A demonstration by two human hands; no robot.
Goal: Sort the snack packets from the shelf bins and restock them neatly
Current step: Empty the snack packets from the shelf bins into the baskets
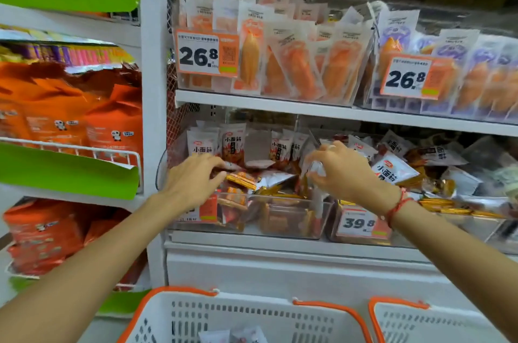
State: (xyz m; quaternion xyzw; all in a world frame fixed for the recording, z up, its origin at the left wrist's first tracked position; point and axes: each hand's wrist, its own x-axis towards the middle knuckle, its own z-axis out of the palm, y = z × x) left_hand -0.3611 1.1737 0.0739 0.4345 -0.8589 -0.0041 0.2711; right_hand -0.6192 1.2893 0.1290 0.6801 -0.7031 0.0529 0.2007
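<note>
From the head camera, our right hand (343, 171) pinches a white packet (316, 167) above the clear bin (280, 219); our left hand (193, 180), fingers loosely spread, touches loose packets (244, 178) beside it. We risk knocking those over the rim.

Retail shop, snack aisle. White shelves (280, 103) carry clear bins (294, 226) packed with snack packets (297, 65), orange price tags (207, 52) reading 26.8 and 39.8 clipped on front, two white shopping baskets (252, 314) with orange rims below.
</note>
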